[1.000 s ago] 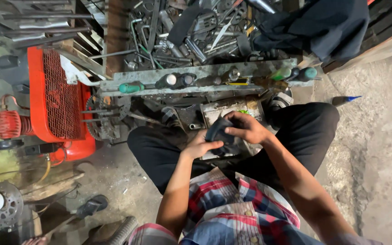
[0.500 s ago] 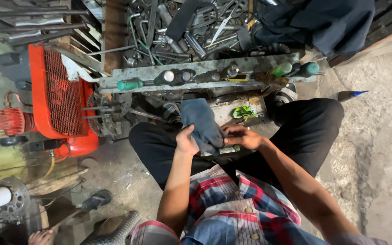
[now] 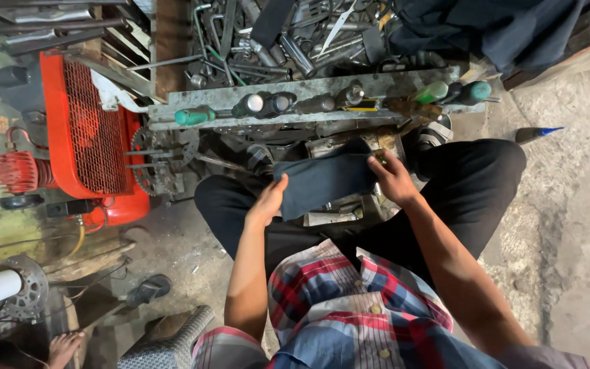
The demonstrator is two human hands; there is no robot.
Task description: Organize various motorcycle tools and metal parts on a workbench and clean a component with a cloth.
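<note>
A dark blue cloth (image 3: 326,181) is stretched out flat between my two hands, above my lap and in front of my black trousers (image 3: 486,184). My left hand (image 3: 268,201) grips the cloth's left edge. My right hand (image 3: 392,179) grips its right edge. Under the cloth lie grimy metal parts (image 3: 329,217), mostly hidden by it.
A metal rail (image 3: 308,102) holding green-handled screwdrivers and sockets runs across just beyond the cloth. Behind it is a heap of wrenches and tools (image 3: 274,34). An orange compressor (image 3: 83,137) stands at left. Another person's foot (image 3: 63,347) shows bottom left.
The cloth was bunched in both hands a second ago. I then lifted it and have now spread it wide between my hands, which moved apart.
</note>
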